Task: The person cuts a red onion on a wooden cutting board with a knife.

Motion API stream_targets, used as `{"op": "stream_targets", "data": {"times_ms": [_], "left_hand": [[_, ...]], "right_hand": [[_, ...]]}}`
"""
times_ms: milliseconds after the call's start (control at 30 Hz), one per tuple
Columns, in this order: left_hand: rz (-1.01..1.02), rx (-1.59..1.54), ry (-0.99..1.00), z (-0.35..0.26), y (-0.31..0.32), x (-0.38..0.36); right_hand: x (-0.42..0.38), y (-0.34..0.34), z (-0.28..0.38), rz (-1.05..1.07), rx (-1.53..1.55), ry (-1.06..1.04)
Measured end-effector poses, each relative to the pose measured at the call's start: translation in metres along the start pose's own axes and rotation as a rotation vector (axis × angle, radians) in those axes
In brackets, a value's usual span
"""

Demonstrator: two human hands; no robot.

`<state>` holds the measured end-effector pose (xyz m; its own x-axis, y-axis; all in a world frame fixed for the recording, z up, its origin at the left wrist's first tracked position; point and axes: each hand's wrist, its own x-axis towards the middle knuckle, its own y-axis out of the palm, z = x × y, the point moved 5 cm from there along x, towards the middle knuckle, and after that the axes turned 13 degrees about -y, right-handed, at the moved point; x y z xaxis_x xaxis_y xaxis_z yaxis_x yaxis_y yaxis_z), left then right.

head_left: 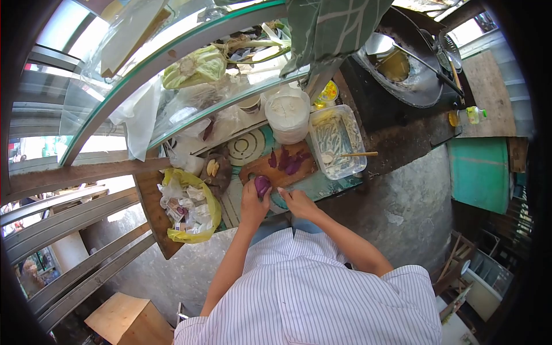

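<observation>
My left hand (253,201) is closed around a round purple vegetable that looks like a red onion (263,185), near the front of a brown wooden cutting board (255,168). Dark purple peels or pieces (290,163) lie on the board's right part. Just right of the onion, my right hand (299,203) is closed, its fingertips pointing toward the onion. Whatever it grips is too small or hidden to make out.
A clear plastic tub (345,168) with a wooden-handled utensil (359,154) and a white bucket (287,118) stand beyond the board. A yellow bag of scraps (214,215) sits left. A wok (422,92) is far right; a glass case holds cabbage (195,68).
</observation>
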<state>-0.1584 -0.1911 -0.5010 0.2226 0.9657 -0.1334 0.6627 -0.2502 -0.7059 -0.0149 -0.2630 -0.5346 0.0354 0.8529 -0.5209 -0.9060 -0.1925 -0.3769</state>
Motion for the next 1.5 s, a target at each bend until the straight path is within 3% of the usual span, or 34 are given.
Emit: {"op": "stream_targets", "data": {"times_ms": [167,267,333,367,433,500,567,633,667,733,767,833,1200,1500], "left_hand": [[-0.019,0.039,0.027,0.000,0.002,-0.002],[-0.033,0.042,0.034,-0.004,-0.001,-0.003],[-0.041,0.040,0.027,-0.004,-0.003,-0.003],[-0.030,0.012,0.000,-0.002,-0.002,-0.002],[-0.018,-0.019,-0.023,-0.005,-0.006,-0.002],[0.087,-0.055,-0.168,0.000,-0.007,0.000],[0.092,-0.032,-0.168,0.000,-0.008,0.002],[0.098,-0.007,-0.170,-0.001,-0.010,0.004],[0.106,0.005,-0.174,-0.001,-0.011,0.004],[0.113,0.017,-0.180,0.000,-0.011,0.004],[0.158,0.018,-0.215,0.004,-0.008,0.005],[0.206,0.020,-0.250,0.007,-0.006,0.003],[0.297,0.168,-0.297,0.010,0.005,-0.009],[0.229,0.181,-0.296,0.005,0.003,-0.009]], "right_hand": [[0.022,0.014,-0.023,-0.007,0.111,0.018],[0.020,0.015,-0.022,-0.120,0.086,-0.033],[0.013,0.009,-0.011,0.041,0.419,0.144],[0.017,0.001,-0.012,0.038,0.418,0.139],[0.008,0.014,-0.019,0.455,0.973,0.462],[0.007,0.005,-0.021,0.485,1.066,0.406],[0.006,0.004,-0.018,0.522,1.156,0.352],[0.003,-0.007,-0.016,0.350,0.808,0.378],[-0.001,-0.001,-0.015,0.352,0.808,0.379],[-0.004,-0.019,0.004,-0.119,-0.026,-0.175],[-0.011,-0.014,0.007,-0.117,-0.025,-0.174],[-0.031,-0.019,0.030,-0.198,-0.310,-0.252],[-0.049,-0.010,0.035,-0.258,-0.459,-0.238],[-0.030,-0.008,0.041,-0.189,-0.421,-0.158]]}}
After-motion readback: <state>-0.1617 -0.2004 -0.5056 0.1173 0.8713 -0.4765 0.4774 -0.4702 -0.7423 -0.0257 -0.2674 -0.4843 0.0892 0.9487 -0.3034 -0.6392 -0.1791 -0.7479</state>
